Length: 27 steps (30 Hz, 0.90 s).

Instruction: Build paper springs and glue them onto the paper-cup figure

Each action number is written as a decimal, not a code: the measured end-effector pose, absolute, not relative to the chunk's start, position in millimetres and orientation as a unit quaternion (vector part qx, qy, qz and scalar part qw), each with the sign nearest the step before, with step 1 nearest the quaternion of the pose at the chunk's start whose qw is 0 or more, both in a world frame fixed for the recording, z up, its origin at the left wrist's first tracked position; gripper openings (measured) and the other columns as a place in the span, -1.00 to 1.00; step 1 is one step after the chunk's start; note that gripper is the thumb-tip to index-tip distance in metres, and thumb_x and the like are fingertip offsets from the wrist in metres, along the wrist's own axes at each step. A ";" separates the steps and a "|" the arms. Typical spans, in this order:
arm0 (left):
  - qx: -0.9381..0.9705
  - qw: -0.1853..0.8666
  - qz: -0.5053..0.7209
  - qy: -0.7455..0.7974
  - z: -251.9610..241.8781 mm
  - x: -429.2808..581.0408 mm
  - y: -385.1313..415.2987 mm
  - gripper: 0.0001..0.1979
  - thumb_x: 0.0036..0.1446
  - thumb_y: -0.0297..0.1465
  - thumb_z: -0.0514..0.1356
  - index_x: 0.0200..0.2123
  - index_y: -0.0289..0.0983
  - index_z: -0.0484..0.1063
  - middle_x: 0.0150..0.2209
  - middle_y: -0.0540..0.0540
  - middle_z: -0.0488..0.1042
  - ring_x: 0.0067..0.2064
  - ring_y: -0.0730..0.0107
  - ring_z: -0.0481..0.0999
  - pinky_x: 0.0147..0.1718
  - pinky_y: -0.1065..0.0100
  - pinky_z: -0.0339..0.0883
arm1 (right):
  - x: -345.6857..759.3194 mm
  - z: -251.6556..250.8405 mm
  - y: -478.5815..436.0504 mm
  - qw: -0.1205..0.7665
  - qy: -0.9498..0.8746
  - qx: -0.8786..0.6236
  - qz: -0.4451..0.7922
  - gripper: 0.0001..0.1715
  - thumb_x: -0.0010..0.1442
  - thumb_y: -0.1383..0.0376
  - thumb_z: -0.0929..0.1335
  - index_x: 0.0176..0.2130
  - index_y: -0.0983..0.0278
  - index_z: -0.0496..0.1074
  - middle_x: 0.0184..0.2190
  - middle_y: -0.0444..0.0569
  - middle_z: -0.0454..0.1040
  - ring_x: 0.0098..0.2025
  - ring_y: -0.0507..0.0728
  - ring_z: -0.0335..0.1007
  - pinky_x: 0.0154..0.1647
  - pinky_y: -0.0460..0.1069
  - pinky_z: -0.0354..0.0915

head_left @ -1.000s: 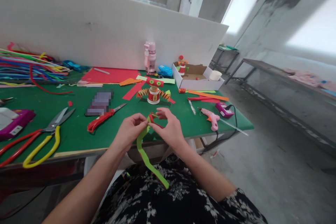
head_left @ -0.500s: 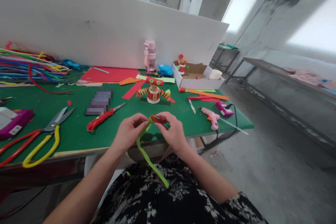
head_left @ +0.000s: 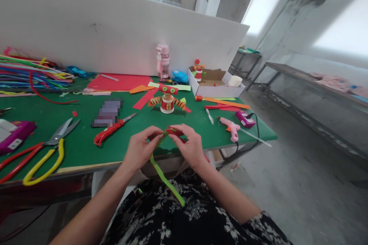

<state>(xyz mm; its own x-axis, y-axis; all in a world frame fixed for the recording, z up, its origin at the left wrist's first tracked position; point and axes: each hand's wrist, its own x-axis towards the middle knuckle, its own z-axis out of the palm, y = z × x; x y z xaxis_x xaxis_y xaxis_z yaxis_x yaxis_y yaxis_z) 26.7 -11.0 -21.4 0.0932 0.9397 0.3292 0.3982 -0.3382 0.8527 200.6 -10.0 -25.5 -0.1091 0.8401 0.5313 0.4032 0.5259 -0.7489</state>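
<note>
Between finger and thumb, my left hand (head_left: 143, 146) pinches a green paper strip (head_left: 165, 178) just over the table's front edge. Its long tail hangs down onto my lap. My right hand (head_left: 190, 144) is closed on a red paper strip (head_left: 171, 131), which meets the green one between the two hands. How the strips are joined there is too small to make out. Just beyond my fingers stands a paper-cup figure (head_left: 167, 104) with a red tube head, green eyes and pleated orange arms.
Red-handled scissors (head_left: 107, 133), large shears (head_left: 56, 143) and a phone (head_left: 107, 111) lie left. To the right are a pink glue gun (head_left: 231, 127), a purple box (head_left: 245, 118) and a white carton (head_left: 218, 91). A pink bottle (head_left: 163, 63) stands behind, near paper sheets (head_left: 123, 82).
Both hands stay close together, with small finger shifts at the meeting point. A little more of the red strip shows level between them. The view has moved very slightly.
</note>
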 end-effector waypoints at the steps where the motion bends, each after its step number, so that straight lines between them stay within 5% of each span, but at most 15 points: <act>1: 0.683 0.286 0.454 0.496 -20.6 26.9 -12.1 -0.77 0.15 -0.21 0.17 -0.38 -0.22 0.52 -0.40 0.01 0.56 -0.34 0.36 0.48 -0.34 0.44 0.30 | 200.8 -25.9 -9.8 0.510 -0.699 -0.440 0.239 -0.82 0.20 0.25 0.40 -0.16 0.20 0.55 -0.18 -0.03 0.62 -0.17 0.12 0.53 0.11 0.08 0.30; 5: 0.699 0.253 0.443 0.501 -16.9 30.3 -17.7 -0.78 0.17 -0.23 0.15 -0.37 -0.21 0.52 -0.40 0.01 0.57 -0.35 0.37 0.50 -0.35 0.45 0.31 | 201.9 -28.6 -6.1 0.544 -0.641 -0.438 0.317 -0.87 0.15 0.26 0.41 -0.28 0.21 0.59 -0.29 -0.05 0.62 -0.27 0.10 0.51 -0.19 -0.02 0.40; 10: 0.711 0.264 0.438 0.483 -12.4 32.5 -23.2 -0.80 0.18 -0.25 0.15 -0.37 -0.21 0.51 -0.42 0.03 0.55 -0.39 0.42 0.49 -0.36 0.47 0.32 | 204.7 -31.5 0.9 0.570 -0.560 -0.427 0.423 -0.94 0.02 0.29 0.48 -0.40 0.20 0.61 -0.37 -0.09 0.63 -0.29 0.10 0.52 -0.12 0.00 0.37; 15: 0.676 0.325 0.457 0.479 -18.7 17.3 -11.1 -0.76 0.20 -0.21 0.16 -0.30 -0.23 0.53 -0.38 -0.01 0.56 -0.35 0.37 0.53 -0.34 0.43 0.37 | 207.4 -27.5 4.6 0.549 -0.462 -0.428 0.549 -0.87 -0.08 0.26 0.53 -0.43 0.24 0.59 -0.49 -0.11 0.60 -0.42 0.06 0.48 -0.27 -0.04 0.37; 27: 0.787 0.256 0.462 0.320 -19.6 4.7 14.6 -0.82 0.19 -0.30 0.21 -0.21 -0.18 0.60 -0.23 -0.12 0.57 -0.23 0.35 0.55 -0.22 0.40 0.42 | 195.7 -15.7 18.1 0.448 -0.408 -0.378 0.700 -0.67 -0.31 0.22 0.61 -0.51 0.33 0.57 -0.61 -0.10 0.54 -0.52 0.00 0.43 -0.35 -0.08 0.33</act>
